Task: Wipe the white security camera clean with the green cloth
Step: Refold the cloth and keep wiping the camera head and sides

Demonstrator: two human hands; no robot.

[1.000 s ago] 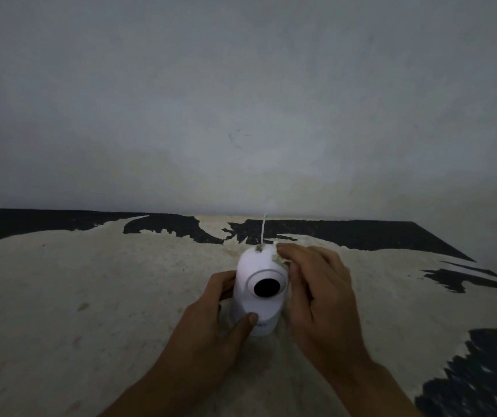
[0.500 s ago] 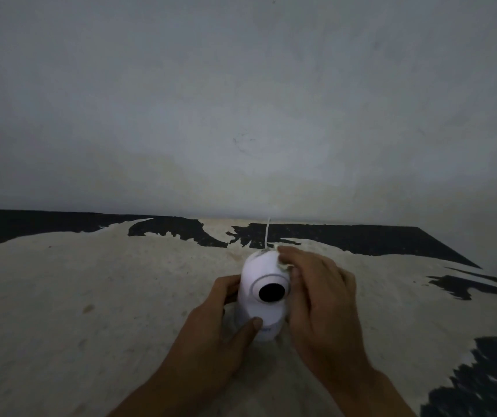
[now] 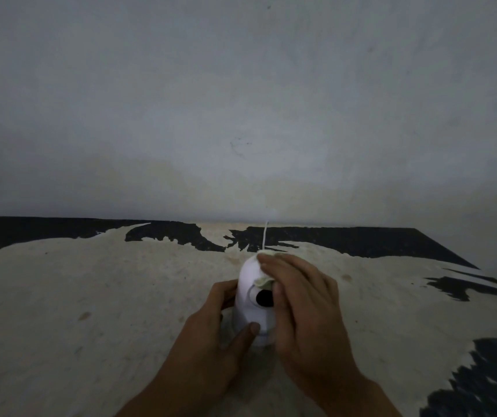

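One white security camera [image 3: 251, 308], egg-shaped, dark lens forward. My left hand [image 3: 211, 335] grips its base; right hand [image 3: 301, 308] presses one pale, seemingly green cloth [image 3: 263, 283] on top.

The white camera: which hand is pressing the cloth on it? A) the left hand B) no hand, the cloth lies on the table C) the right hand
C: the right hand presses the green cloth against the top of the white camera, while the left hand steadies its base.
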